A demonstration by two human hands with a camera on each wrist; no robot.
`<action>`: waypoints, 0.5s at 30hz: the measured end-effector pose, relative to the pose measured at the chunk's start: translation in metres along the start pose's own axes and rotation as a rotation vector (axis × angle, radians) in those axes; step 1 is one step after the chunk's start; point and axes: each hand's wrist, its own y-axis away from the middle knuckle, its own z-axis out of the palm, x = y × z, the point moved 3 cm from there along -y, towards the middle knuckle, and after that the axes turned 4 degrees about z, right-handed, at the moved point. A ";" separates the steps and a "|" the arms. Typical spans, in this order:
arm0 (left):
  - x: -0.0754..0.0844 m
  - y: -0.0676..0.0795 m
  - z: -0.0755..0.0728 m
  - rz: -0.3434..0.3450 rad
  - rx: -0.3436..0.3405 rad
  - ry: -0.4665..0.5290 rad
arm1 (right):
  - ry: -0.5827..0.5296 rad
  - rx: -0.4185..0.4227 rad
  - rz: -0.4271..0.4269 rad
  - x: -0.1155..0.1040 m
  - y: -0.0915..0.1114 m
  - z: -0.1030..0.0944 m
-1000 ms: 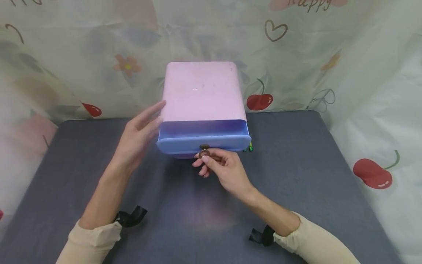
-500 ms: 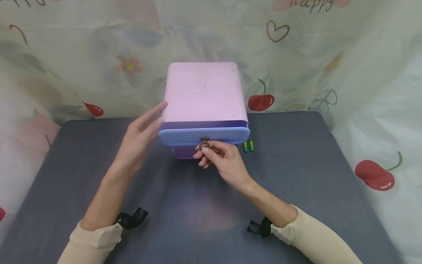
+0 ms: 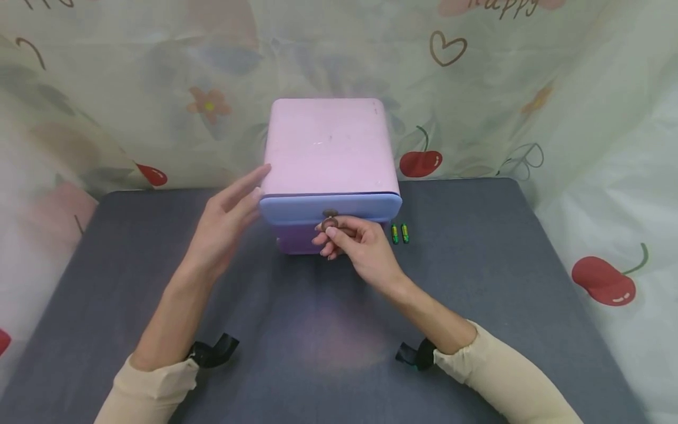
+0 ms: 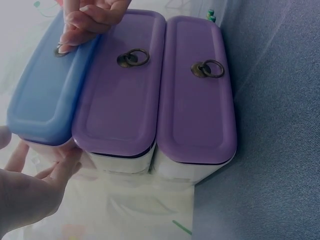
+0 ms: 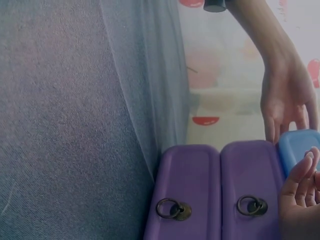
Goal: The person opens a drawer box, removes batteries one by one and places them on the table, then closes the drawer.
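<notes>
1. While the left hand (image 3: 225,227) rests flat against the left side of the pink cabinet (image 3: 328,147), fingers straight (nothing gripped), the right hand (image 3: 360,247) pinches the ring pull (image 3: 329,222) of the blue drawer (image 3: 331,207).
2. Blue drawer sits flush in the cabinet, top slot.
3. Two purple drawers (image 4: 160,100) lie below it, closed.
4. Two batteries (image 3: 399,233) lie on the grey table (image 3: 477,282), just right of the cabinet.

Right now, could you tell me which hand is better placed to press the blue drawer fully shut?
The right hand: it already pinches the ring pull at the middle of the blue drawer. The left hand rests open against the pink cabinet's side, probably steadying it.
</notes>
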 end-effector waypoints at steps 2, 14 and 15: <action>0.000 0.000 0.000 0.001 0.006 0.008 | -0.001 -0.003 0.002 0.000 -0.001 0.000; -0.003 0.000 -0.001 0.021 -0.012 0.014 | -0.016 0.013 0.004 0.001 -0.010 -0.002; -0.003 0.000 -0.001 0.023 -0.012 0.015 | -0.019 0.013 0.004 0.001 -0.010 -0.002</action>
